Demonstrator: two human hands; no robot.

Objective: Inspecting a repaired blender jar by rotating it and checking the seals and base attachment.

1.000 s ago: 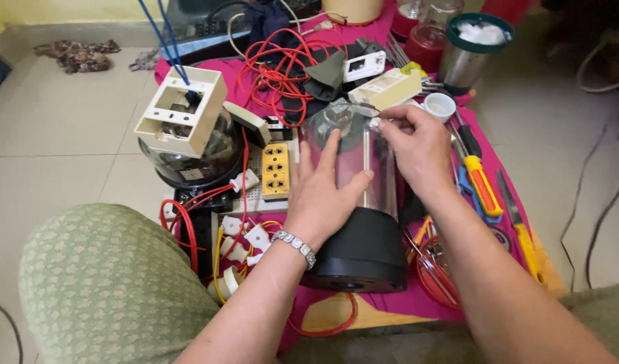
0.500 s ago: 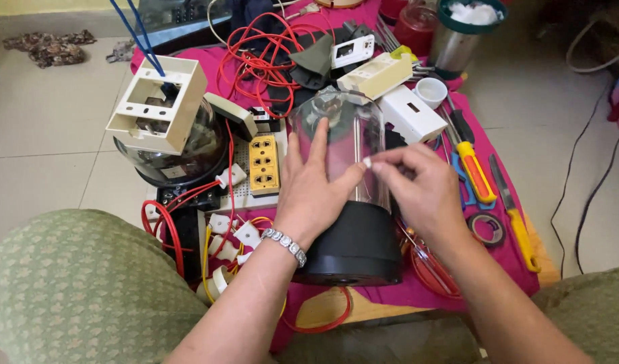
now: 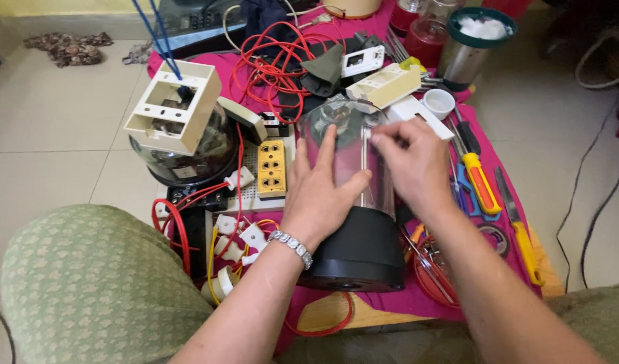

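Note:
A clear blender jar [image 3: 346, 145] with a wide black base [image 3: 358, 251] lies on its side on the magenta cloth [image 3: 498, 162], its mouth pointing away from me. My left hand [image 3: 319, 195], a silver bracelet at the wrist, lies flat on the jar's near left side and holds it. My right hand [image 3: 410, 162] rests on the jar's upper right side, fingers pinched at the clear wall.
Left of the jar lie a yellow socket plate [image 3: 271, 167], a beige plastic box [image 3: 176, 108] on a dark glass bowl, and red wires [image 3: 272, 57]. Yellow-handled screwdrivers [image 3: 481, 182] lie to the right. A steel jar [image 3: 471, 47] stands at the back. My knee [image 3: 87, 290] is lower left.
My right hand slid from the jar's mouth down along its upper side. My left hand kept its hold on the jar. The view shifted slightly.

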